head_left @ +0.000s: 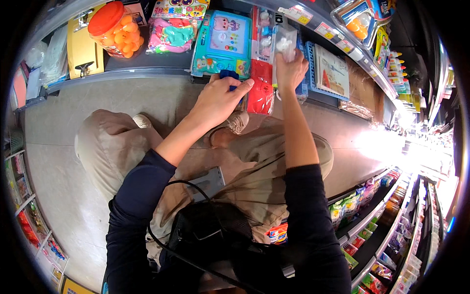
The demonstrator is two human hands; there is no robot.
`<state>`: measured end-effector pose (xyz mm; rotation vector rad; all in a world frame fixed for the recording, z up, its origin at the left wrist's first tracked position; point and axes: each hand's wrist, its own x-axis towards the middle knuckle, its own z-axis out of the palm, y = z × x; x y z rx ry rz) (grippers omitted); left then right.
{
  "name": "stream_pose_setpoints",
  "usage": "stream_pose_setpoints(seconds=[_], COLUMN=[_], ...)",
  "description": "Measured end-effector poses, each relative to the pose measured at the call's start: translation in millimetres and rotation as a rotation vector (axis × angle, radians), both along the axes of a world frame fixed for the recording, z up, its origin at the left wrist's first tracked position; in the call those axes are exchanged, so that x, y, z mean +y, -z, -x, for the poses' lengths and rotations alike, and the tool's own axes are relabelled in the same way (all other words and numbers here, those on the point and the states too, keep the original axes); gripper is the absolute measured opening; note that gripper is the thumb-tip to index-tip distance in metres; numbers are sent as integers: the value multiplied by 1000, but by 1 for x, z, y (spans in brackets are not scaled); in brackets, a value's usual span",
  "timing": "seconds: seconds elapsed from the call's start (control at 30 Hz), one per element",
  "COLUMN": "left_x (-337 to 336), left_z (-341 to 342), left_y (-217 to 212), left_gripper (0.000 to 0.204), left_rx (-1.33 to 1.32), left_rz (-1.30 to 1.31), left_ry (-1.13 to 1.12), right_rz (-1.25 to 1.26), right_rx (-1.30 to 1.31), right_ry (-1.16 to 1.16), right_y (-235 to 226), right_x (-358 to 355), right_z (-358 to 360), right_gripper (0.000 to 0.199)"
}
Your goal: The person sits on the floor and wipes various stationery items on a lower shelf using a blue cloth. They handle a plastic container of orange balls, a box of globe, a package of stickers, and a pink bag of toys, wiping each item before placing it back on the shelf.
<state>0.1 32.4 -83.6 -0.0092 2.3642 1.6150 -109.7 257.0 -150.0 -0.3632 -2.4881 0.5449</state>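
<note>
— Black sleeves (pixel 313 206), one pair, pushed up, nearest the lens. Next, left hand (pixel 215 100)?
— Grasping a dark blue item (pixel 229 74), partly hidden by the fingers, at the front edge of the shelf (pixel 161 62).
— Right hand (pixel 292 71)?
— Fingers pinching a clear packet (pixel 285 36) of white pieces, above the same shelf.
— Between the hands?
— Red packet (pixel 261 85), one, glossy wrap, jutting past the shelf edge.
— Printed matter?
— Teal toy box (pixel 226 36): cartoon figure on a pale panel, small print illegible. Bag of coloured pieces (pixel 172 36), left of it: header card (pixel 179 9) with cartoon eyes and multicoloured lettering. Shelf-edge labels (pixel 296 13), white and yellow, print too small to read.
— Far left group?
— Clear jar (pixel 122 35), tilted in view, red lid (pixel 105 17), orange balls inside; beside it, a yellow clipboard (pixel 84 44) with a dark clip.
</note>
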Motion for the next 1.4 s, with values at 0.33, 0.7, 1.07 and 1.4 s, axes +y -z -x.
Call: stream_pose_setpoints(seconds=[0.33, 0.7, 1.07, 1.4], left_x=[4, 8, -18, -77], left_z=[16, 22, -9, -51], left_y=[-10, -45, -68, -118], left_gripper=[34, 47, 40, 41], left_rx=[97, 27, 275, 482], left_rz=[-498, -1156, -485, -154], left_ry=[-207, -165, 77, -107], right_rz=[-52, 1181, 1701, 1683], right_rx=[-212, -696, -604, -545], right_ry=[-91, -621, -647, -736], right_y=[32, -84, -146, -170], right_x=[16, -60, -87, -151], right_z=[65, -16, -96, -107], right_gripper=[68, 53, 39, 39])
